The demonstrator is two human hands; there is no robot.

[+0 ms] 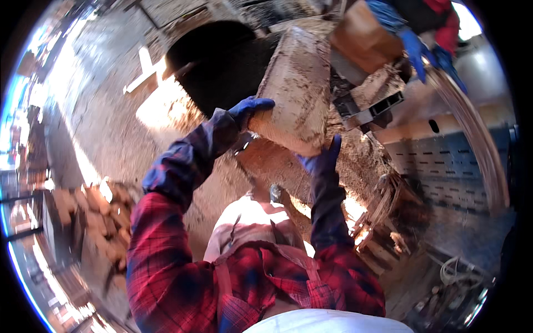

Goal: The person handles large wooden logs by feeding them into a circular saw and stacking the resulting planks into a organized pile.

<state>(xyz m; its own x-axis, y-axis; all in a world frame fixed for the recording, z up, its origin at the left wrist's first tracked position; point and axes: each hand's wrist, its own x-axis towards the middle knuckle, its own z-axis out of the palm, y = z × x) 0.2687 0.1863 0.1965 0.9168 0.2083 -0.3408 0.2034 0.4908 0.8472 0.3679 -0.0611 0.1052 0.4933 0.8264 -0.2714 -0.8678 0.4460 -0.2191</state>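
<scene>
A thick wooden slab, pale and speckled with sawdust or bark, stretches away from me at the top centre. My left hand, in a blue glove, grips its near left edge, with the thumb side lying on top. At the near right corner is my right hand, also gloved in blue, pressed against the end with fingers pointing up along the side. Part of that palm is hidden beneath the wood. The slab's far end reaches past a dark round opening or shadow.
At upper right a co-worker's blue-gloved hands hold a long wooden strip over a slotted metal surface. A metal bracket stands right of the slab. Cut wood is stacked at left; splintered scraps lie at right.
</scene>
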